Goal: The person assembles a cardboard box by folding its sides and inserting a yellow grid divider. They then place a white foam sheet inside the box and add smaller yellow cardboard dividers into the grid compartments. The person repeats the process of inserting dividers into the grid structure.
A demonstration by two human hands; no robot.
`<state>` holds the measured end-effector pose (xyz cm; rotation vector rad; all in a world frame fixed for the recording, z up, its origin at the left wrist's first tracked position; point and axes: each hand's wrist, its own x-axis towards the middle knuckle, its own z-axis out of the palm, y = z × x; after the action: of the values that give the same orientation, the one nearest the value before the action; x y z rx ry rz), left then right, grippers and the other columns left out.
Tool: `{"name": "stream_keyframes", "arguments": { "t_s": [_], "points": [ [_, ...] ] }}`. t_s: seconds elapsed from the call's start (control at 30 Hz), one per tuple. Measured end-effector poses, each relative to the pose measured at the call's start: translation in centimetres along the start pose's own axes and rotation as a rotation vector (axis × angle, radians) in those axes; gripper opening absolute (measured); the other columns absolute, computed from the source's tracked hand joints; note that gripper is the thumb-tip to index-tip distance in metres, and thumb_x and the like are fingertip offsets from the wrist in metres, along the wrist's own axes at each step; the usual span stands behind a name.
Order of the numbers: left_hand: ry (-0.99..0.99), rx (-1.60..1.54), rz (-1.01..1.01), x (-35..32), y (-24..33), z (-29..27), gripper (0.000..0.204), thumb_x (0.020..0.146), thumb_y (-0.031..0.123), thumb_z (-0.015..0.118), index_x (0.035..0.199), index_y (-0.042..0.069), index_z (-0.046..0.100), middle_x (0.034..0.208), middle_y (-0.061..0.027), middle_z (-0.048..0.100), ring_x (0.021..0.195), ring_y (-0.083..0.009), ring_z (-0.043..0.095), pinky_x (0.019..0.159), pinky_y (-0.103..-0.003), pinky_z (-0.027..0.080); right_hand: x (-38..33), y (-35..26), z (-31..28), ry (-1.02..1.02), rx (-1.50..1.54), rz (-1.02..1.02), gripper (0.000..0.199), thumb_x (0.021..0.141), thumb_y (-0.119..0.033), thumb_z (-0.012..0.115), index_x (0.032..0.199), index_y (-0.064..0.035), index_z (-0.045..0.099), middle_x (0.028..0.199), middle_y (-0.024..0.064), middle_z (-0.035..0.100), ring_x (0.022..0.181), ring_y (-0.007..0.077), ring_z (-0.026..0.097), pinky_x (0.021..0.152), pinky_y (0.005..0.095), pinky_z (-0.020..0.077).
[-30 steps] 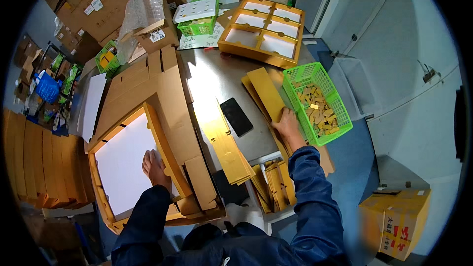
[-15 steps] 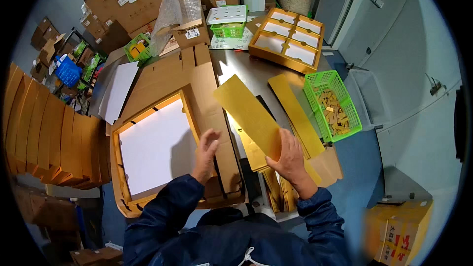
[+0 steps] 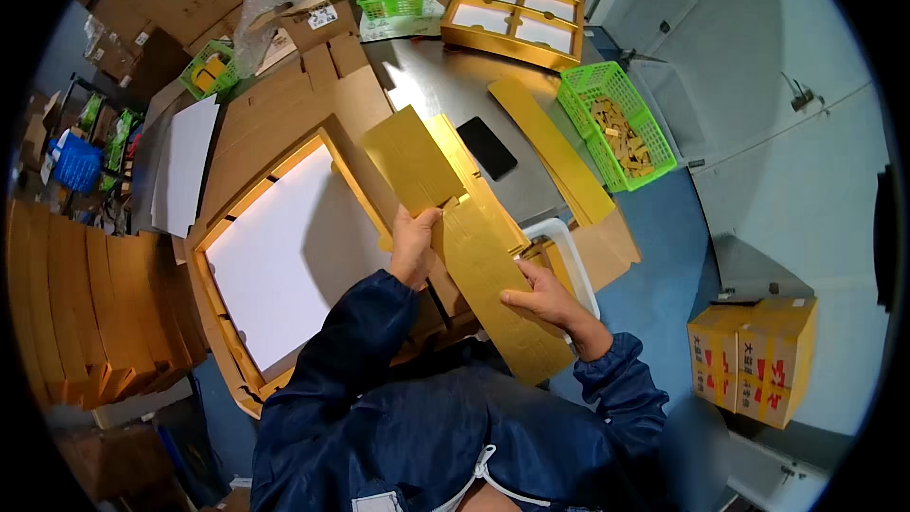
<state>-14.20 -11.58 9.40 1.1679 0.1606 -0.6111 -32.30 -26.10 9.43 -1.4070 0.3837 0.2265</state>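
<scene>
A person handles a gold card strip (image 3: 488, 275) above the near edge of a metal table (image 3: 524, 201), left hand (image 3: 415, 242) and right hand (image 3: 542, 292) gripping opposite sides; the next move seems to call for steady support from both. A green basket (image 3: 586, 121) of small gold pieces (image 3: 622, 140) stands by the right edge, a six-compartment tray (image 3: 512, 47) at the far edge.

Right of the gold cardboard strip (image 3: 485, 270) I grip: red-and-black characters (image 3: 779, 370) on taped brown cardboard cartons (image 3: 756, 341); beyond it, illegible white label (image 3: 323, 16) on open brown carton (image 3: 301, 36).
</scene>
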Motion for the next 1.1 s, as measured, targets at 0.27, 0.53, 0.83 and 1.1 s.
{"name": "stream_keyframes", "arguments": {
  "t_s": [0.27, 0.53, 0.83, 1.1],
  "points": [
    [-0.326, 0.042, -0.294, 4.0, -1.3, 4.1, 0.027, 0.085, 0.002, 0.057, 0.111, 0.003, 0.050, 0.101, -0.0058, 0.059, 0.091, -0.0184, 0.059, 0.081, -0.033, 0.049, -1.0, -0.2, -2.7, 0.219, -0.238, -0.021, 0.045, 0.080, -0.013, 0.060, 0.122, 0.0022, 0.052, 0.106, 0.0119, 0.063, 0.095, 0.0190, 0.059, 0.084, 0.0298, 0.0455],
    [-0.362, 0.038, 0.057, 8.6, -1.6, 15.4, 0.031, 0.082, -0.006, 0.053, 0.113, -0.004, 0.050, 0.104, -0.0099, 0.060, 0.092, -0.0202, 0.059, 0.081, -0.032, 0.047, 1.2, -2.9, -10.2, 0.414, -0.051, -0.225, 0.038, 0.079, -0.006, 0.052, 0.116, 0.0009, 0.055, 0.093, 0.0094, 0.064, 0.080, 0.0122, 0.057, 0.071, 0.0274, 0.0468],
    [-0.327, -0.001, -0.059, 14.7, -0.8, 29.3, 0.028, 0.089, 0.000, 0.051, 0.116, -0.007, 0.049, 0.111, -0.0178, 0.059, 0.099, -0.0284, 0.060, 0.088, -0.040, 0.049, 6.4, -5.7, -25.2, 0.609, -0.204, -0.285, 0.014, 0.073, -0.007, 0.064, 0.084, 0.0019, 0.064, 0.070, -0.0004, 0.059, 0.063, 0.0067, 0.050, 0.056, 0.0244, 0.0410],
    [-0.413, -0.089, -0.112, 20.7, -6.6, 33.9, 0.026, 0.091, 0.004, 0.053, 0.115, -0.005, 0.051, 0.112, -0.0148, 0.060, 0.099, -0.0254, 0.061, 0.088, -0.036, 0.048, 9.1, -3.7, -35.2, 0.501, 0.007, -0.114, 0.045, 0.068, -0.004, 0.071, 0.112, 0.0035, 0.061, 0.095, 0.0084, 0.064, 0.084, 0.0161, 0.059, 0.078, 0.0268, 0.0454]
  ]
}}
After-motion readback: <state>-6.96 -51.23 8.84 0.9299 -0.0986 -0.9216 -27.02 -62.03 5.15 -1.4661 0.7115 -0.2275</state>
